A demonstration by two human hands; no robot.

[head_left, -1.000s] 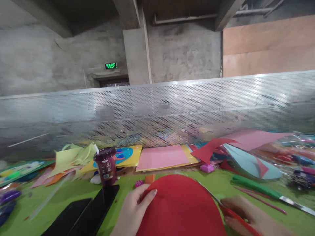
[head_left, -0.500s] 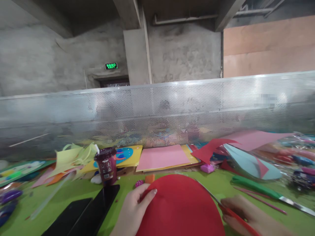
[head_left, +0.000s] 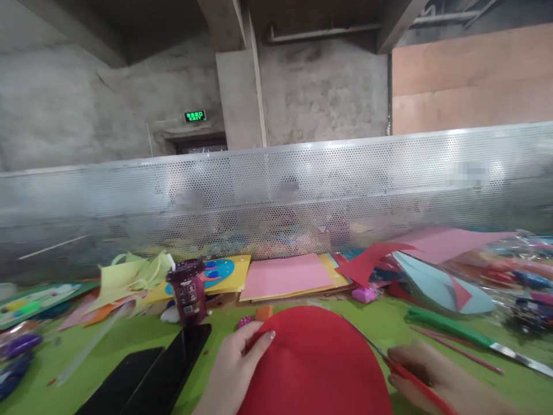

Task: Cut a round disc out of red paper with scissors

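A large round sheet of red paper sits in front of me, its lower part cut off by the view. My left hand pinches its left edge between thumb and fingers. In my right hand, closed round the red handle, is a pair of scissors, seen edge-on. Their thin metal blade lies along the paper's upper right edge; whether the blades are parted I cannot tell. Close to my left fingertips are an orange block and a small purple ball.
Two black phones lie left, below a dark drink cup with a straw. Pink sheets are stacked behind the red paper. A green-handled tool with a metal blade lies right, near paper scraps. A perforated metal screen stands behind.
The red paper's right edge has shifted slightly left. Both hands keep their grips and almost the same places.
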